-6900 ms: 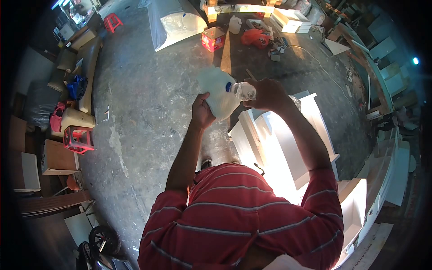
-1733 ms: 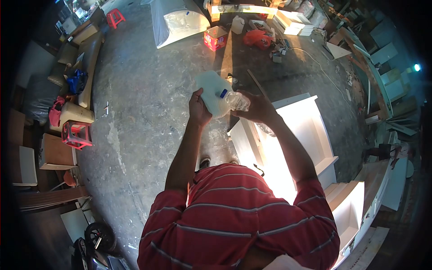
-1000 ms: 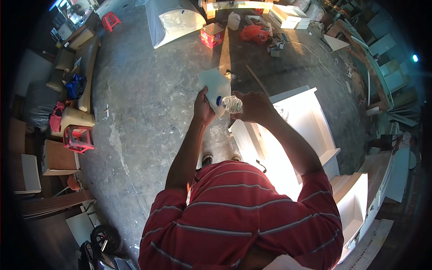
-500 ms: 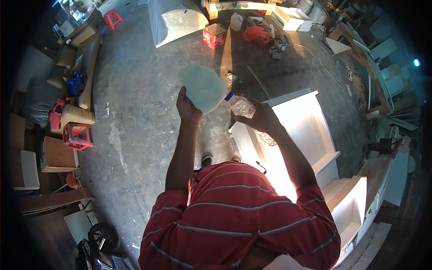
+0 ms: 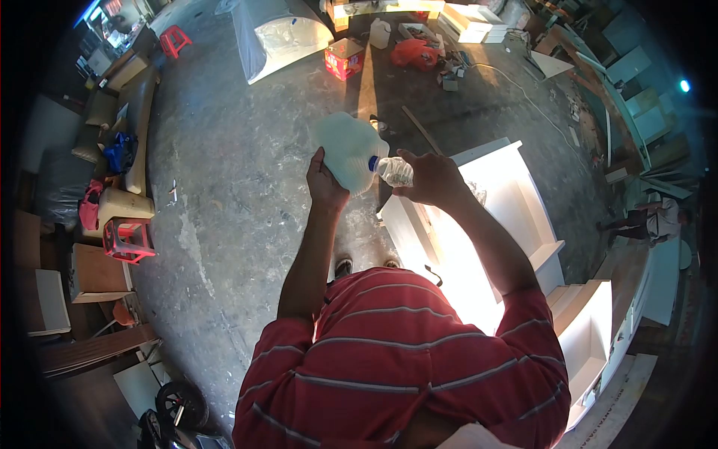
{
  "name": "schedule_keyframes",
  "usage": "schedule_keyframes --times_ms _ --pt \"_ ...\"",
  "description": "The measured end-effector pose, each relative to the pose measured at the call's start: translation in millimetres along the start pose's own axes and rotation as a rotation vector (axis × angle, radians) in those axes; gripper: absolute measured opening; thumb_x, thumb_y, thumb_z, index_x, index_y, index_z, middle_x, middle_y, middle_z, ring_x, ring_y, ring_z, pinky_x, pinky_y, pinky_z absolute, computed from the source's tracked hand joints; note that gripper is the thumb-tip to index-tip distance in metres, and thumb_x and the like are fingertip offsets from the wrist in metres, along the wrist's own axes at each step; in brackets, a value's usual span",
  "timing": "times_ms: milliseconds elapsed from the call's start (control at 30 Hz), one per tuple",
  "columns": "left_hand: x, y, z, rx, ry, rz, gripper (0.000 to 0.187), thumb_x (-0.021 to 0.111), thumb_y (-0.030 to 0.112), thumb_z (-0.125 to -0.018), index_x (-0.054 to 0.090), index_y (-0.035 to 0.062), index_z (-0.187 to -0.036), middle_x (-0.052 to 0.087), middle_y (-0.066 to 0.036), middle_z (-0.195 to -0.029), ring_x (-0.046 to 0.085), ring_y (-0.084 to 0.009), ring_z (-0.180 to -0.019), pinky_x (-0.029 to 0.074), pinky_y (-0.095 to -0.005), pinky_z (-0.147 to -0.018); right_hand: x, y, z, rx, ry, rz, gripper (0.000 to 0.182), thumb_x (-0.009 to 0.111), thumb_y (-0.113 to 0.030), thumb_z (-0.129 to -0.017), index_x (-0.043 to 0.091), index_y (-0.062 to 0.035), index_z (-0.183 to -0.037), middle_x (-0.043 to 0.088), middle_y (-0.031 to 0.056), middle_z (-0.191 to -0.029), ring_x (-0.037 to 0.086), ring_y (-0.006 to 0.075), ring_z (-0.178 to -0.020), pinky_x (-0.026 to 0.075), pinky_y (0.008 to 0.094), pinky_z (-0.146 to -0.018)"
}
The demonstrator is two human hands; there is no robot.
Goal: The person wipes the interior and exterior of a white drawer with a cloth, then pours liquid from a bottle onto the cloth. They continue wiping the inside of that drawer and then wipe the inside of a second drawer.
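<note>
My left hand (image 5: 327,184) grips the lower left edge of a pale green, rounded, flat piece that looks like a soft pad (image 5: 345,148), thumb along its side. In my right hand (image 5: 437,179) is a clear plastic bottle (image 5: 395,172) with a blue cap. The bottle lies nearly level, its cap end pointing left and overlapping the pad's right edge in this view. My right fingers wrap the bottle's base end. Below the right forearm stands a white cabinet (image 5: 527,206), brightly lit by the sun.
A red box (image 5: 345,60), an orange-red bag (image 5: 416,54) and a white jug (image 5: 380,34) stand on the concrete floor ahead. Red plastic stools (image 5: 129,239) and a sofa (image 5: 142,127) are at left. A thin wood strip (image 5: 421,129) lies ahead. Another person (image 5: 658,221) is at far right.
The bottle has turned more level, and its capped end has come over the pad's edge. The pad and my left hand have shifted slightly right and down.
</note>
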State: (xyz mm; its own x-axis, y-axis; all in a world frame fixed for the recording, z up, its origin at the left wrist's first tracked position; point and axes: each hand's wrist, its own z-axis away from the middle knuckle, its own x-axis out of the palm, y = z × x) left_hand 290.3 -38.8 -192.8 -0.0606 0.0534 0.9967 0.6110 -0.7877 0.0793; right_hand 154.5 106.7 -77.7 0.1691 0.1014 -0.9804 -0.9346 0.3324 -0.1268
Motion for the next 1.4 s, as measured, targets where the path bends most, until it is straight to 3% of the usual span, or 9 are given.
schedule_keyframes --times_ms 67,133,300,500,733,1033,1267,1333,1400 --pt "0.1 1.1 0.7 0.004 -0.025 -0.011 0.045 0.031 0.029 -0.095 0.043 0.0012 -0.127 0.048 -0.016 -0.130 0.046 -0.0322 -0.120 0.034 -0.0489 -0.103 1.7 1.7 -2.6 -0.011 0.000 -0.004 0.072 0.073 -0.044 -0.066 0.048 -0.0133 -0.127 0.066 0.0158 -0.082 0.065 0.0303 -0.082 0.050 0.0408 -0.078" --pt "-0.9 2.4 -1.2 0.073 0.102 -0.042 0.046 0.033 0.031 -0.094 0.042 0.0030 -0.129 0.046 -0.014 -0.132 0.043 -0.0330 -0.121 0.032 -0.0494 -0.103 2.6 3.1 -3.6 -0.025 0.000 -0.006 0.073 0.073 -0.044 -0.065 0.048 -0.0142 -0.127 0.066 0.0160 -0.084 0.065 0.0305 -0.084 0.050 0.0410 -0.080" --pt "-5.2 18.0 -0.3 0.096 0.080 0.046 0.046 0.033 0.031 -0.094 0.042 0.0029 -0.129 0.047 -0.014 -0.131 0.044 -0.0330 -0.121 0.033 -0.0494 -0.103 26.9 17.8 -8.4 -0.082 0.081 -0.372 0.075 0.073 -0.046 -0.068 0.045 -0.0162 -0.131 0.065 0.0168 -0.099 0.064 0.0306 -0.092 0.048 0.0395 -0.085" --pt "-10.2 32.5 1.7 0.124 0.065 0.045 0.047 0.033 0.032 -0.095 0.042 0.0031 -0.130 0.045 -0.015 -0.133 0.043 -0.0341 -0.122 0.031 -0.0507 -0.104 38.1 15.1 -1.4 -0.004 0.045 -0.533 0.076 0.073 -0.047 -0.069 0.044 -0.0154 -0.132 0.065 0.0176 -0.100 0.064 0.0307 -0.093 0.050 0.0377 -0.082" --pt "1.5 14.7 10.7 0.003 0.058 -0.191 0.047 0.036 0.033 -0.093 0.042 0.0036 -0.129 0.051 -0.012 -0.127 0.048 -0.0308 -0.116 0.036 -0.0467 -0.101 1.4 0.9 -6.6 0.009 0.045 -0.215 0.077 0.072 -0.049 -0.065 0.048 -0.0122 -0.128 0.066 0.0181 -0.087 0.064 0.0325 -0.088 0.048 0.0432 -0.083" --pt "-4.4 16.6 8.7 -0.050 -0.007 -0.150 0.050 0.037 0.035 -0.093 0.039 0.0029 -0.132 0.049 -0.014 -0.129 0.047 -0.0316 -0.118 0.035 -0.0470 -0.101 1.3 -3.6 -32.1 -0.085 0.048 -0.017 0.073 0.073 -0.046 -0.063 0.050 -0.0135 -0.125 0.066 0.0145 -0.080 0.064 0.0301 -0.084 0.047 0.0412 -0.086" --pt "3.8 33.2 16.2 0.063 0.019 -0.132 0.050 0.037 0.035 -0.093 0.038 0.0029 -0.132 0.048 -0.014 -0.130 0.046 -0.0316 -0.119 0.034 -0.0470 -0.102 2.4 -12.4 -37.4 -0.162 0.102 -0.100 0.071 0.074 -0.045 -0.064 0.051 -0.0144 -0.124 0.066 0.0145 -0.080 0.065 0.0297 -0.084 0.048 0.0412 -0.084" --pt "4.5 38.1 16.0 0.108 0.047 -0.157 0.050 0.037 0.035 -0.093 0.039 0.0030 -0.132 0.048 -0.014 -0.130 0.046 -0.0310 -0.119 0.034 -0.0463 -0.102 6.6 -14.1 -35.6 -0.206 0.121 -0.244 0.072 0.074 -0.045 -0.065 0.050 -0.0142 -0.125 0.067 0.0156 -0.082 0.065 0.0306 -0.085 0.048 0.0417 -0.082" --pt "6.0 42.1 16.9 0.152 0.076 -0.184 0.050 0.036 0.035 -0.093 0.039 0.0031 -0.132 0.048 -0.014 -0.130 0.046 -0.0305 -0.119 0.034 -0.0457 -0.102 4.3 -21.0 -31.1 -0.176 0.033 -0.299 0.072 0.073 -0.047 -0.065 0.050 -0.0135 -0.125 0.066 0.0175 -0.084 0.064 0.0316 -0.086 0.047 0.0428 -0.084"
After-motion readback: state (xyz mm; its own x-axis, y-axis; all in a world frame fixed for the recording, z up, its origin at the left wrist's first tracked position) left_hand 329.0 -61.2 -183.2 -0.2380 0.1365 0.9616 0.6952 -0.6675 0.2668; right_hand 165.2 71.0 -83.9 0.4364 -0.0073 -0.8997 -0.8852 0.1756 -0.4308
